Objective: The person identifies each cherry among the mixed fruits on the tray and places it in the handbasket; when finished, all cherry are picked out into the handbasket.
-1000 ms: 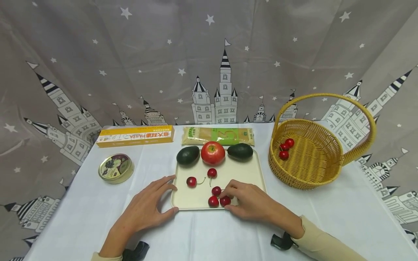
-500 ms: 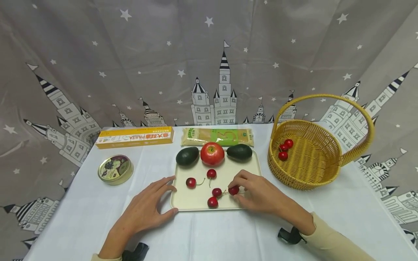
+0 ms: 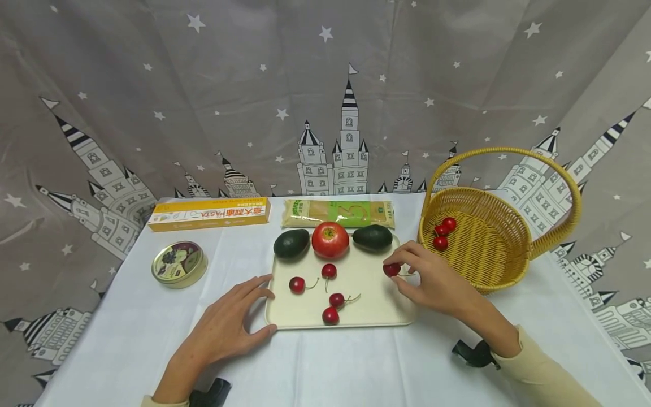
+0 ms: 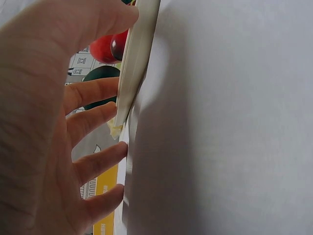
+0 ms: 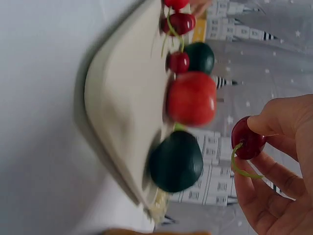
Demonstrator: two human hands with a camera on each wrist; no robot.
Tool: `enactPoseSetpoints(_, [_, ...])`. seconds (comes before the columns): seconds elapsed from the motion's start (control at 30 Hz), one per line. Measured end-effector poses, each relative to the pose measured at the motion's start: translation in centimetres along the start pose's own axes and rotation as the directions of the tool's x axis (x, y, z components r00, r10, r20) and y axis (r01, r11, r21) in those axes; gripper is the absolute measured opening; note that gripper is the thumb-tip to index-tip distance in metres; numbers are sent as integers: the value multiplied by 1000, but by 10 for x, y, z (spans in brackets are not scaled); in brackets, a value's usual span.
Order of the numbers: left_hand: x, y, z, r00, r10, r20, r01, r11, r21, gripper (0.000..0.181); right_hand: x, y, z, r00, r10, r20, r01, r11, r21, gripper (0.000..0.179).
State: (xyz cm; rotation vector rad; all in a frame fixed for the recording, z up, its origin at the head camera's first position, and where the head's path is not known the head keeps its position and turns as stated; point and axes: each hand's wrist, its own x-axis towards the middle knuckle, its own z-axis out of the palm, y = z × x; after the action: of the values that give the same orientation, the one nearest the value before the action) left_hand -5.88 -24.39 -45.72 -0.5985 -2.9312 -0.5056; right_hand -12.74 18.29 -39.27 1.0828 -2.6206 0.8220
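As we look over table [image 3: 325, 370], basket [image 3: 488, 243] stands by back right corner. Tray [image 3: 300, 311] set in from table's back edge. Left hand [image 3: 229, 319], spread, grasping nothing, touches tray's left edge. Right hand [image 3: 434, 277], nearly closed, pinches one cherry [image 3: 391, 269] above tray's right edge. Apple [image 3: 330, 240] at tray's back edge, between two avocados [image 3: 291, 244]. We count four loose cherries [image 3: 337, 300] on tray, two near front edge; three cherries [image 3: 440, 243] in basket.

Dark red cherry [image 5: 248, 138], curved green stem [image 5: 234, 163], pinched aloft
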Motion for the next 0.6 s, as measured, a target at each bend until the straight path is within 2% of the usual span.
enactPoseSetpoints(0.13, [0, 1, -1, 1000, -9, 12, 9, 1000, -1, 55, -4, 12, -9, 998, -12, -68, 11, 1000, -21, 35])
enactPoseSetpoints(0.23, [1, 1, -1, 1000, -14, 20, 15, 1000, -1, 55, -7, 20, -14, 995, 6, -102, -11, 999, -46, 36])
enactPoseSetpoints(0.43, [1, 1, -1, 1000, -18, 24, 18, 1000, -3, 55, -13, 34, -26, 986, 75, -150, -87, 993, -74, 39])
enactPoseSetpoints(0.6, [1, 1, -1, 1000, -17, 24, 17, 1000, -3, 55, -18, 52, -33, 976, 158, -152, -172, 981, -85, 36])
